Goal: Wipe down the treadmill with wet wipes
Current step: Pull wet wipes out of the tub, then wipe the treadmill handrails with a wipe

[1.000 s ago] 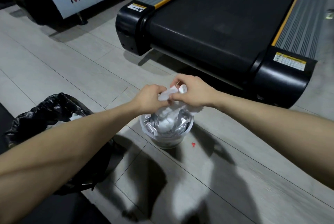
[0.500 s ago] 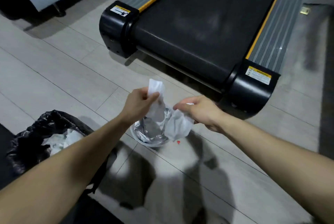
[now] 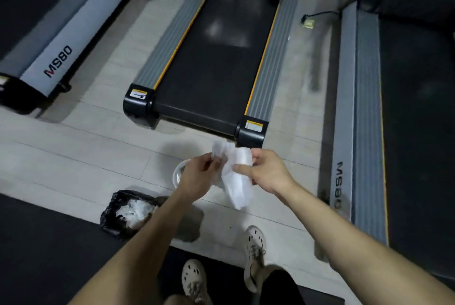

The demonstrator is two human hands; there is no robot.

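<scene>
A white wet wipe point(image 3: 237, 179) hangs above the floor, just short of the near end of the middle treadmill point(image 3: 216, 58). The left hand point(image 3: 197, 178) pinches its upper edge and the right hand point(image 3: 268, 171) grips the other side. The wipe tub point(image 3: 176, 174) stands below the left hand, and a black bin bag point(image 3: 108, 213) nearby holds crumpled wipes. The fresh wipe looks ready, but it has not yet touched the treadmill.
</scene>
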